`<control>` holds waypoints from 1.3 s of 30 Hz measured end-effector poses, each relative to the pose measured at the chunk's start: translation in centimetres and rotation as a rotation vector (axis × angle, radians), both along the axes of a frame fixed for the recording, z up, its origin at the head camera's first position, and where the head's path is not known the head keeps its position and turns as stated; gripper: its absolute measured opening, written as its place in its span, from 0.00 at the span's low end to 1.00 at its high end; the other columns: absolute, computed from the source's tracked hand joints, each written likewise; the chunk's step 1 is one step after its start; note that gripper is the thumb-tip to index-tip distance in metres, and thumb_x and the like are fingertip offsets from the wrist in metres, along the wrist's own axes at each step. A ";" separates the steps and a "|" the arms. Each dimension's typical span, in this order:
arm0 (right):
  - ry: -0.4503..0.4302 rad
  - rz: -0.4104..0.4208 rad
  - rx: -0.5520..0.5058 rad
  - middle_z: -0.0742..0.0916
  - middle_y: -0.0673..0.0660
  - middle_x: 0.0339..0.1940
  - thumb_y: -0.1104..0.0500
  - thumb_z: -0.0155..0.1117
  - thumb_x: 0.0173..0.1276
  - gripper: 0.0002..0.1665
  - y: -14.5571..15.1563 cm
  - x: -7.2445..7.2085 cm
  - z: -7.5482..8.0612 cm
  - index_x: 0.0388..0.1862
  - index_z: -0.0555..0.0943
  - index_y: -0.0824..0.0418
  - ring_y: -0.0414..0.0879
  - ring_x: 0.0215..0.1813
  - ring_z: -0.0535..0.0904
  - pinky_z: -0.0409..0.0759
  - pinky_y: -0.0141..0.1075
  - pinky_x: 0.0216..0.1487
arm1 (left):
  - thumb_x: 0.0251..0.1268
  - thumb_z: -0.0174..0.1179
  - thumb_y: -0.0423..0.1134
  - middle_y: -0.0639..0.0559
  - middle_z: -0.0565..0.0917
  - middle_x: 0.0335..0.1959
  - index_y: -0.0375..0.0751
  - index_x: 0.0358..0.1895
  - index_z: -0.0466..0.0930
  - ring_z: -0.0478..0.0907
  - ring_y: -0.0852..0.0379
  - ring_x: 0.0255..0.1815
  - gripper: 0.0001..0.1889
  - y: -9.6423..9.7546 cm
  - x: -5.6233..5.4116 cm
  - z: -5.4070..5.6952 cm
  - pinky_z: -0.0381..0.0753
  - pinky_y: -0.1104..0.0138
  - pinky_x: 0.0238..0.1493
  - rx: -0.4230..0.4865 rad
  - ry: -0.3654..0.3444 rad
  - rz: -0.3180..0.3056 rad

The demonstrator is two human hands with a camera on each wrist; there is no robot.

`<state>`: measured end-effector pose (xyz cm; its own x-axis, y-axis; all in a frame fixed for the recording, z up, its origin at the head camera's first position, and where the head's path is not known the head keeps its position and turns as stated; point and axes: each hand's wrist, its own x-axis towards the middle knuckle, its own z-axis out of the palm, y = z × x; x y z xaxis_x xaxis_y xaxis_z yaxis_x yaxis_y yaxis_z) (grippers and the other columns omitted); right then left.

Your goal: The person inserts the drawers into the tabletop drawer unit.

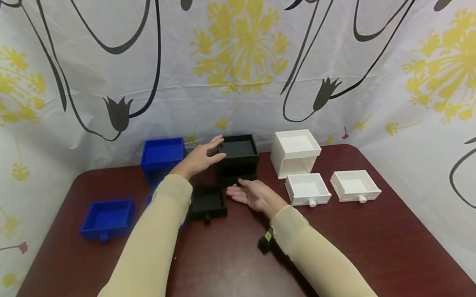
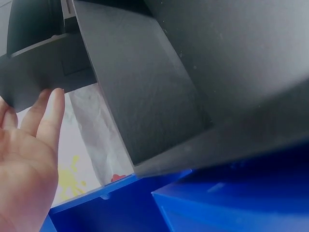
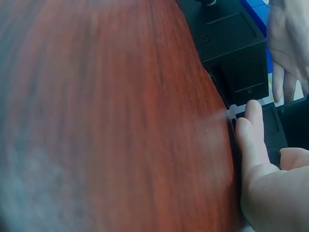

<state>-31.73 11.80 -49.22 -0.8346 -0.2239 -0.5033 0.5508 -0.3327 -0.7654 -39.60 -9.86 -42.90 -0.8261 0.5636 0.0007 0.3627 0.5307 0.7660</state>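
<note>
A black cabinet (image 1: 239,160) with a tray-like top stands at the back middle of the table. My left hand (image 1: 201,160) is at its upper left side, fingers extended, and in the left wrist view the fingertips overlap the edge of a black panel (image 2: 46,67). In front of the cabinet's base, my right hand (image 1: 252,196) lies palm up with fingers loosely extended and grips nothing. A black drawer (image 1: 207,201) with a small knob sits on the table between my forearms, just left of the right fingertips. My left sleeve partly covers its left side.
To the left stand a blue cabinet (image 1: 161,152) and a blue drawer (image 1: 108,216); more blue shows behind my left sleeve. At right are a white cabinet (image 1: 295,149) and two white drawers, one nearer (image 1: 308,187) and one farther right (image 1: 355,184). A patterned curtain hangs behind.
</note>
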 end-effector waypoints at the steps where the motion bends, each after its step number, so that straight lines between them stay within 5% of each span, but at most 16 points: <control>1: 0.001 0.000 0.000 0.79 0.70 0.65 0.55 0.48 0.85 0.25 0.0 0.0 0.0 0.71 0.67 0.71 0.50 0.53 0.86 0.83 0.38 0.53 | 0.76 0.54 0.60 0.61 0.45 0.84 0.56 0.83 0.52 0.43 0.48 0.83 0.39 0.0 0.0 0.0 0.50 0.46 0.78 0.000 -0.001 0.001; 39: -0.005 -0.015 -0.013 0.79 0.71 0.66 0.56 0.48 0.85 0.26 -0.2 -0.3 0.1 0.72 0.66 0.71 0.53 0.58 0.84 0.83 0.39 0.54 | 0.76 0.54 0.60 0.61 0.46 0.84 0.60 0.82 0.52 0.44 0.47 0.83 0.37 0.0 -0.4 -0.5 0.50 0.45 0.78 -0.004 0.005 0.007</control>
